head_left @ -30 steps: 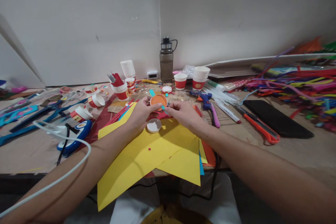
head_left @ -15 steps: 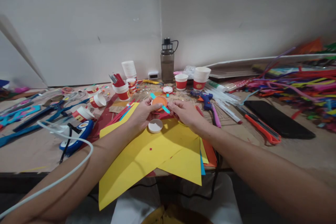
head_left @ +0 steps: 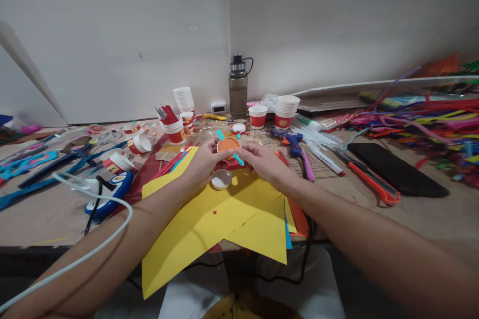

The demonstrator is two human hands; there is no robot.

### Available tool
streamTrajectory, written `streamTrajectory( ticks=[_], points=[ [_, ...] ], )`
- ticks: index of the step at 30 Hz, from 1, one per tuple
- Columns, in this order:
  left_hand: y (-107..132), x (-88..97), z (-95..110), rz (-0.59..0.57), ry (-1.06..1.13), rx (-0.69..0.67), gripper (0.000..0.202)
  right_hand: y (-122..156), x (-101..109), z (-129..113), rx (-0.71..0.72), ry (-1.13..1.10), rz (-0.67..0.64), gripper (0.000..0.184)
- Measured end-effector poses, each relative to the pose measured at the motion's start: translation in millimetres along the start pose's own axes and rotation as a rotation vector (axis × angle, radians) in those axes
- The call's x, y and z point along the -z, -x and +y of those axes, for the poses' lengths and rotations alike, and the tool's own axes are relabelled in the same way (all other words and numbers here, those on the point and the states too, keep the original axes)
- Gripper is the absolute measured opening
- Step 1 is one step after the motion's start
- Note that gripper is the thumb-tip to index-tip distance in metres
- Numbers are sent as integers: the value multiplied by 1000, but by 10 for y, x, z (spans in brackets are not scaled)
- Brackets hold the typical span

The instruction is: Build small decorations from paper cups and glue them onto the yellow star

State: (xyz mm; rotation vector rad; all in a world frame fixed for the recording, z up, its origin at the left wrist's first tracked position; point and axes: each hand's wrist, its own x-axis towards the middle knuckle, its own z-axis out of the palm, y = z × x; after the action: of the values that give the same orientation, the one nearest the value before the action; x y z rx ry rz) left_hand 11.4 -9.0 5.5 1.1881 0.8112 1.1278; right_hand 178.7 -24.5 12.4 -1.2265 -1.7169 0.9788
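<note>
Between my hands is a small, shallow, white-rimmed cup piece with an orange round face (head_left: 227,144), tilted towards me. A light blue strip (head_left: 238,159) runs across it and sticks out at both ends. My left hand (head_left: 205,160) is closed on its left side, thumb over the lower edge. On the right, my right hand (head_left: 259,163) pinches the cup piece's edge beside the strip; its fingertips are partly hidden. A white round cup piece (head_left: 221,179) lies just below on yellow paper sheets (head_left: 194,232). Beyond my hands sits another small white-rimmed piece (head_left: 238,128) with red and blue bits.
A blue glue gun (head_left: 294,143), a box cutter (head_left: 374,184) and a black phone (head_left: 398,169) lie to the right. Stacked paper cups (head_left: 287,112) and a water bottle (head_left: 238,89) stand behind. Scissors (head_left: 71,164) and a blue device with cable (head_left: 112,197) lie left.
My right hand has shifted slightly left over the edge of the orange-faced cup piece. The piece has tipped a little, and its white rim shows more.
</note>
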Motion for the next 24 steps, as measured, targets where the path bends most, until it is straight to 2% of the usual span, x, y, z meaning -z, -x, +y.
streamTrajectory(
  ticks=[6,15,20,24],
  points=[
    [-6,-23,2,-26,79,44,36,-49,1,96,-24,-178,5,37],
    [1,-18,20,-4,100,61,32,-15,-16,-8,-161,-374,30,25],
    [25,-23,25,-54,53,39,35,-27,-1,29,-60,-274,14,26],
    [28,-31,19,-29,3,36,36,-29,-15,57,-15,-184,0,25]
  ],
)
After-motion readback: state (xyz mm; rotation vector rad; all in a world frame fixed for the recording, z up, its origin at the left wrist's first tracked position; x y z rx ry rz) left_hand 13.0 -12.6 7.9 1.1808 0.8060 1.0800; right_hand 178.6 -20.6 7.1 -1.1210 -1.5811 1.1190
